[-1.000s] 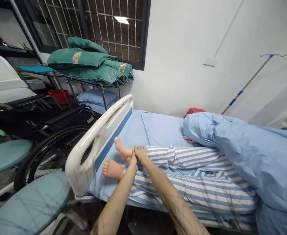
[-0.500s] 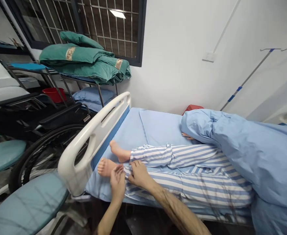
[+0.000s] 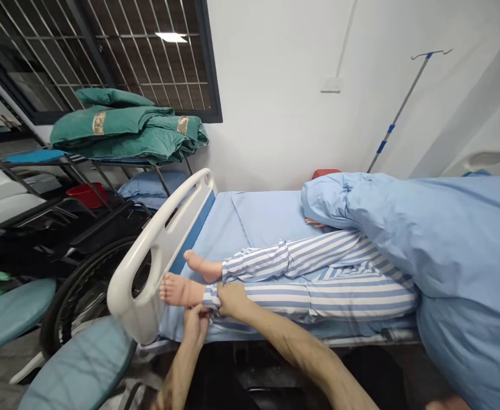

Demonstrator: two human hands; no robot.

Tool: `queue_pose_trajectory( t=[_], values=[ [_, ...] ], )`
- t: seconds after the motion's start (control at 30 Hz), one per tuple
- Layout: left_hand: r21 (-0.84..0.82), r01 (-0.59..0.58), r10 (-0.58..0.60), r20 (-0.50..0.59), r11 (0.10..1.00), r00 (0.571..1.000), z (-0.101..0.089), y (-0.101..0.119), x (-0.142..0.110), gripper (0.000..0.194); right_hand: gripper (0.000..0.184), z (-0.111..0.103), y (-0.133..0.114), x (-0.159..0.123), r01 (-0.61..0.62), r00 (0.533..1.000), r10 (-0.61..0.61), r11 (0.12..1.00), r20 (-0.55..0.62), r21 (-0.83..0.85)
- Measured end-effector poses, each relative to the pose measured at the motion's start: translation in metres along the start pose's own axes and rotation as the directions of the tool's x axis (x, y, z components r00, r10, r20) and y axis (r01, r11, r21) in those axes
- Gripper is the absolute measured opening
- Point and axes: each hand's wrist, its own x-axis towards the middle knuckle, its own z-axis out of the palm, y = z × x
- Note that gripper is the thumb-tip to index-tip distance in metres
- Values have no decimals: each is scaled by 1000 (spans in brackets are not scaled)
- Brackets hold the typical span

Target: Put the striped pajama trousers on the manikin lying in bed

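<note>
Striped blue-and-white trousers (image 3: 275, 295) cover the legs of a figure lying on the bed; whether it is a person or a manikin I cannot tell. Its near bare foot (image 3: 181, 290) points toward the footboard, the far foot (image 3: 203, 266) just behind. My right hand (image 3: 232, 300) is closed over the near trouser leg, a little above the cuff (image 3: 209, 296). Below the ankle, my left hand (image 3: 196, 323) has its fingers bent together at the cuff's lower edge. Its fingertips are partly hidden there.
A white footboard (image 3: 132, 285) stands left of the feet. A blue quilt (image 3: 459, 245) covers the upper body; a hand (image 3: 315, 222) shows under its edge. A wheelchair (image 3: 90, 273), stools (image 3: 79, 370) and folded green bedding (image 3: 126, 134) are at left, an IV pole (image 3: 397, 117) behind.
The near foot has tipped up with its leg straighter, and the far knee looks more raised. My left hand has moved from over the ankle to beneath it. The view has shifted.
</note>
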Motion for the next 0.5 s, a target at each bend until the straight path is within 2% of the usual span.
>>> queue_pose_trajectory(
  t=[0.1, 0.13, 0.23, 0.27, 0.3, 0.37, 0.43, 0.47, 0.5],
  values=[
    [-139, -154, 164, 59, 978, 985, 32, 40, -17, 28, 53, -61, 1, -12, 46, 994, -46, 999, -101, -6],
    [-173, -191, 213, 121, 966, 970, 48, 56, -25, 29, 53, -86, 3, -16, 53, 987, -52, 999, -149, -1],
    [-333, -293, 381, 238, 896, 893, 106, 107, -55, 36, 51, -166, 16, -30, 13, 968, -10, 1000, -251, 8],
    [-368, -315, 432, 298, 875, 851, 128, 123, -67, 40, 52, -193, 22, -37, 3, 954, 2, 1000, -298, 17],
    [-401, -349, 498, 373, 847, 783, 151, 139, -79, 45, 54, -220, 29, -44, 11, 940, -3, 1000, -340, 22],
    [-487, -431, 643, 459, 760, 613, 196, 169, -106, 52, 56, -271, 46, -63, 35, 903, -24, 999, -428, 18],
    [-466, -513, 690, 548, 721, 472, 240, 195, -134, 51, 55, -319, 65, -90, 58, 843, -39, 998, -536, 20],
    [-427, -552, 686, 579, 716, 442, 261, 206, -148, 49, 58, -341, 74, -106, 55, 808, -37, 998, -588, 12],
    [-388, -577, 672, 601, 718, 433, 283, 216, -161, 49, 64, -361, 83, -123, 31, 768, -14, 999, -640, 15]
  ],
)
